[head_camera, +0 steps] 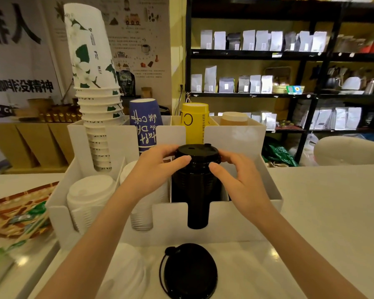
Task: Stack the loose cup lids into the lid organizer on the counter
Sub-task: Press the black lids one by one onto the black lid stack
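Note:
A white lid organizer (235, 221) stands on the counter with several slots. Its third front slot holds a tall stack of black lids (198, 190). My left hand (158, 167) and my right hand (235, 171) grip the top black lid (195, 153) of that stack from both sides, thumbs on its near edge. A loose black lid (189, 270) lies on the counter in front of the organizer. Loose white lids (125, 275) lie to its left. White lid stacks (89, 197) fill the left front slots.
Stacked paper cups (95, 83), a blue cup (146, 124) and a yellow cup (194, 124) stand in the organizer's back slots. A patterned tray (11, 212) with packets sits at left. Dark shelving (289, 57) with bags is behind the counter.

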